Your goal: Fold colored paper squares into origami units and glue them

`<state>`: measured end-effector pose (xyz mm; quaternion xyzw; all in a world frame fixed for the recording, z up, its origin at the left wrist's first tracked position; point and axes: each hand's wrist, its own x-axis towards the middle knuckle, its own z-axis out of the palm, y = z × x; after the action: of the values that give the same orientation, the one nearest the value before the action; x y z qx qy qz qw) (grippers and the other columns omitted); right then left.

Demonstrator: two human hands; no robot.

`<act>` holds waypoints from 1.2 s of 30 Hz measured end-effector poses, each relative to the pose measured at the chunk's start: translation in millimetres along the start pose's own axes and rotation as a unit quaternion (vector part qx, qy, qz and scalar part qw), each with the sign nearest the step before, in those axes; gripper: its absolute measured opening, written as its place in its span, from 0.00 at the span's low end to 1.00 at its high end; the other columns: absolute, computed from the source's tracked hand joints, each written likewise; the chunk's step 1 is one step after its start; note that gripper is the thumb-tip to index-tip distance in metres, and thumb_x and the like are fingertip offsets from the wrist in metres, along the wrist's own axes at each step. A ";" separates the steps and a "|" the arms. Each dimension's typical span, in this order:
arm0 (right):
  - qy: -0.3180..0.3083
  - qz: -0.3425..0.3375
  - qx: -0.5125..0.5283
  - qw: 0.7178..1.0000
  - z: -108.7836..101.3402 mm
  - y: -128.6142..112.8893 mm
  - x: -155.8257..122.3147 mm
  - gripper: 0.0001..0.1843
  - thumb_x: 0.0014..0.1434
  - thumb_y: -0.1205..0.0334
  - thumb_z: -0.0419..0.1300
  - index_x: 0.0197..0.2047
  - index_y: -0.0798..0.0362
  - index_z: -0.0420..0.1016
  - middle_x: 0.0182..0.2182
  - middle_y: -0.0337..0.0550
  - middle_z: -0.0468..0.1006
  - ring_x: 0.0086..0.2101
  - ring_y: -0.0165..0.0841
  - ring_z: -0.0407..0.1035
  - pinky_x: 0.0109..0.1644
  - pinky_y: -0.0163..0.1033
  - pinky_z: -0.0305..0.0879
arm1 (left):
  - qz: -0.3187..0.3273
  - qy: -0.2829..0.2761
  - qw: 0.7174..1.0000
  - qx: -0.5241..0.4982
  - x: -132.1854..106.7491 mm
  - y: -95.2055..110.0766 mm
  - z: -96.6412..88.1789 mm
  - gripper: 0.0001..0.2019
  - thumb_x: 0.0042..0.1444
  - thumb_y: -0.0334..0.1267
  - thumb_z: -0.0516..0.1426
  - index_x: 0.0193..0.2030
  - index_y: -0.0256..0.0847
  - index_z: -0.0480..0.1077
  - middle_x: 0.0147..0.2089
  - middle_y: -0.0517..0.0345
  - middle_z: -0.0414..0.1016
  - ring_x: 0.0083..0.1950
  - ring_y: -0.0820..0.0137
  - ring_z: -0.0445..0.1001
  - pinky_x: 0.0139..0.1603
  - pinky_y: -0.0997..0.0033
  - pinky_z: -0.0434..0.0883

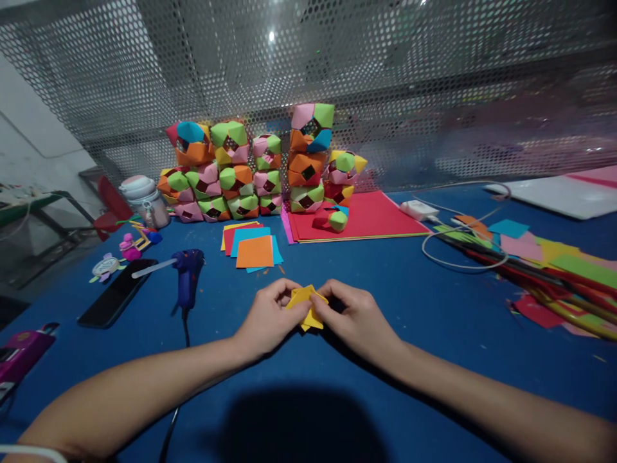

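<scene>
Thumbs and fingertips of both hands pinch a small yellow paper (303, 299), left hand (270, 314) on its left edge, right hand (359, 315) on its right; fingers closed in on it, the two hands nearly meeting, no visible gap left in either grip. The paper sits just above the blue table (429, 321), in front of the person; layers and angled corners show, so I judge it partly folded, though which fold is under the thumbs I cannot tell. Just beyond the hands, slightly left: a fanned stack of paper squares (255, 253), orange on top, flat and apparently unfolded, so material remains. Left of that, a blue glue gun (190, 276) with a glue stick protruding, held by neither hand; a dark phone (116, 294) lies beside it. Farther back, on red sheets (380, 217), a small red, blue and green piece (339, 222) looks like an incomplete assembly. Behind and leftward, stacked multicoloured paper shapes (236, 180) look finished, well outnumbering that piece. Right side: a pile of loose coloured paper (571, 257), near a white adapter (419, 210) and its cable. Perforated metal screen (409, 83) closes the back.
</scene>
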<state>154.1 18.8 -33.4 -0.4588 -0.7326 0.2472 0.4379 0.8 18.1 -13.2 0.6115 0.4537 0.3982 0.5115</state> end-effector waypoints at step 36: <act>-0.025 0.056 0.058 0.996 -5.6 -5.2 -3.9 0.18 0.60 0.53 0.47 0.27 0.53 0.68 0.21 0.38 0.68 0.24 0.29 0.62 0.28 0.33 0.60 | -0.041 0.031 0.990 -0.131 -3.4 -6.9 3.0 0.04 0.45 0.33 0.57 0.29 0.35 0.68 0.25 0.61 0.70 0.25 0.76 0.69 0.26 0.76 0.67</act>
<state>157.4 12.7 -28.3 -0.4662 -0.7009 0.3252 0.4309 1.7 14.5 -20.5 0.5076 0.4379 0.4516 0.5888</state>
